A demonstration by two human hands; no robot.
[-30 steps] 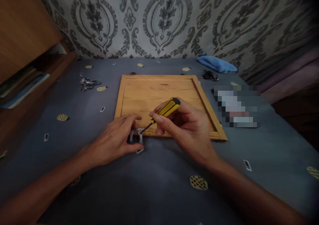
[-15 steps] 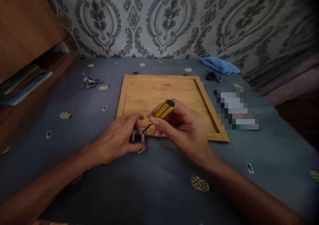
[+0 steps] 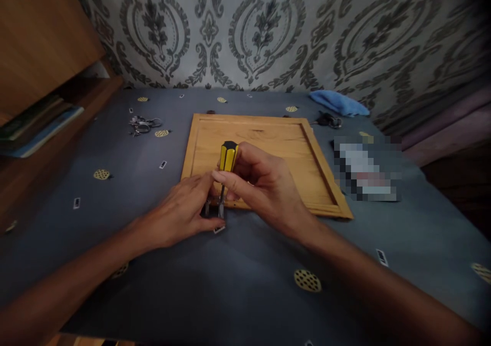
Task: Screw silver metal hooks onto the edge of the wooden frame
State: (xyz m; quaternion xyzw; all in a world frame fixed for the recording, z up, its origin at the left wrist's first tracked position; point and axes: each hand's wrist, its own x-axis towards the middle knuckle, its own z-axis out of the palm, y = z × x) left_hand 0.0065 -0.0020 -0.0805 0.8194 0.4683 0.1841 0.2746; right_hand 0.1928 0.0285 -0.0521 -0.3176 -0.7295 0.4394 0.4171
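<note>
A wooden cabinet door (image 3: 264,139) with a raised frame lies flat on the dark bedspread. At its near edge sits a small metal hinge (image 3: 221,210), partly covered by my fingers. My left hand (image 3: 182,208) is curled round the hinge, with the thumb in front and the fingers over the door's edge. In my right hand (image 3: 270,190) is a yellow and black screwdriver (image 3: 228,158), pinched by the handle. It stands nearly upright, its shaft pointing down at the hinge. Fingers and hinge hide the tip.
Loose metal hinges (image 3: 143,124) lie to the left. Behind the door's right corner are a dark tangled item (image 3: 328,120) and a blue cloth (image 3: 339,104). A blurred-out flat object (image 3: 364,169) lies right. Books (image 3: 46,126) fill a wooden shelf at left, and a patterned wall stands behind.
My right hand has shifted left and tipped the screwdriver from a slant to almost upright over the hinge. My left hand keeps its place on the hinge.
</note>
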